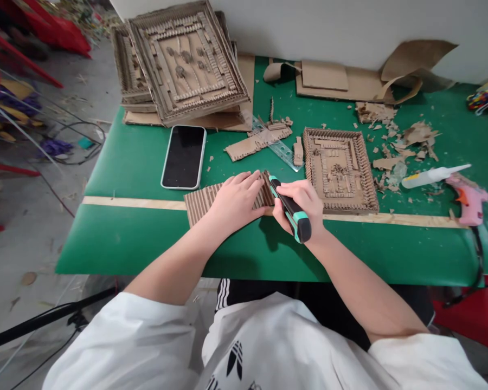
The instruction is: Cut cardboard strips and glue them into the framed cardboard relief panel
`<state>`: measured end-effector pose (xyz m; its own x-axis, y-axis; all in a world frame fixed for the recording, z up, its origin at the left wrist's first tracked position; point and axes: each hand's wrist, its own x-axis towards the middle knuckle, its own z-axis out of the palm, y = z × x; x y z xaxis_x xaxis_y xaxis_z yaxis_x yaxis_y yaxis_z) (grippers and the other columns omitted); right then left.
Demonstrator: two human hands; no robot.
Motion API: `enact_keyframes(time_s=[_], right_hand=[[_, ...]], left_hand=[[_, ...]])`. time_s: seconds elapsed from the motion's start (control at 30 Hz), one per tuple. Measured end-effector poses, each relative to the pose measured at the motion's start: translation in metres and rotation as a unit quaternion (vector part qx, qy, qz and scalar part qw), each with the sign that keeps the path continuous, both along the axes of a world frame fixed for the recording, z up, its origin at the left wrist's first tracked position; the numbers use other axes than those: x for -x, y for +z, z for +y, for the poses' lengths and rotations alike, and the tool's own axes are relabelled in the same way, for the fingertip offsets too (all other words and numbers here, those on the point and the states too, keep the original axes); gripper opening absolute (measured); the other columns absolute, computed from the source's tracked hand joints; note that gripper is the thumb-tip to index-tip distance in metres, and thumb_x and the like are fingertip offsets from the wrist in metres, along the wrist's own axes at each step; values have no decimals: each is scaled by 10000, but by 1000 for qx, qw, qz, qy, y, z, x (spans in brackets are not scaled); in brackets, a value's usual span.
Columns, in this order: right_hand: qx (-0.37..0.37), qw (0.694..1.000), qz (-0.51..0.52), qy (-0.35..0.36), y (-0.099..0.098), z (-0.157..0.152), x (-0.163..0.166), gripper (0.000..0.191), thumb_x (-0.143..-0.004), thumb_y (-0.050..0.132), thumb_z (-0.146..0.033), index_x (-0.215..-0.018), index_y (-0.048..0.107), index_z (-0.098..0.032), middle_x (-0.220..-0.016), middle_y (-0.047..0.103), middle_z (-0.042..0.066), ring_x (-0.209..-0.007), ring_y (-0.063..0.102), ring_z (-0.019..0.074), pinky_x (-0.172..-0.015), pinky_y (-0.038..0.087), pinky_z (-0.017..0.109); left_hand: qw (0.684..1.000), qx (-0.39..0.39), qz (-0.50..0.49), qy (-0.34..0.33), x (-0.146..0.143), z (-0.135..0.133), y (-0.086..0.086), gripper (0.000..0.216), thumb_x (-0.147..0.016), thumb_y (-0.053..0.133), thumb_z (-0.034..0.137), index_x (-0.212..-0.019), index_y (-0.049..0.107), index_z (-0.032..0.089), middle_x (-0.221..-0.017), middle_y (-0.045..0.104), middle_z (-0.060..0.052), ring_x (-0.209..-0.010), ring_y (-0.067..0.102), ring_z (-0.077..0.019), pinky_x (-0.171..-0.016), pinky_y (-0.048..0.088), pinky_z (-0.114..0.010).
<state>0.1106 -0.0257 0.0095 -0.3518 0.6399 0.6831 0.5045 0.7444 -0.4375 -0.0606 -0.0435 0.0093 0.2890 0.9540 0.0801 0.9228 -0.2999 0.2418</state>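
My left hand (239, 198) lies flat, fingers together, pressing down on a strip of corrugated cardboard (200, 200) at the front of the green table (138, 162). My right hand (300, 201) is closed round a black and teal utility knife (289, 209), whose tip meets the right end of the cardboard strip. Just right of the knife stands a small square cardboard relief model (340, 169).
A phone (184, 157) lies face up to the left. Large cardboard models (183, 62) are stacked at the back left. A clear ruler (277, 145), cardboard scraps (394, 143), a glue bottle (433, 175) and a pink glue gun (469, 199) lie to the right. Cables hang at the right edge.
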Motion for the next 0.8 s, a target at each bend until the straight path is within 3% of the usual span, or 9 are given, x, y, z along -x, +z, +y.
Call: enact_keyframes(time_s=[0.3, 0.8], right_hand=[[-62, 998, -27, -8, 3, -9, -4, 196, -730, 595, -180, -925, 572, -166, -876, 612, 45, -833, 626, 83, -717, 544, 172], [-68, 997, -47, -10, 3, -48, -24, 261, -675, 655, -137, -928, 595, -135, -901, 637, 70, -772, 641, 87, -709, 556, 170]], left_hand=[[1000, 2, 26, 6, -2, 0, 3, 517, -799, 616, 431, -1193, 572, 100, -1368, 517, -148, -1233, 499, -332, -985, 445, -451], [999, 21, 27, 12, -3, 0, 7, 555, -789, 646, 417, -1228, 550, 94, -1392, 493, -144, -1252, 481, -328, -1012, 431, -464]])
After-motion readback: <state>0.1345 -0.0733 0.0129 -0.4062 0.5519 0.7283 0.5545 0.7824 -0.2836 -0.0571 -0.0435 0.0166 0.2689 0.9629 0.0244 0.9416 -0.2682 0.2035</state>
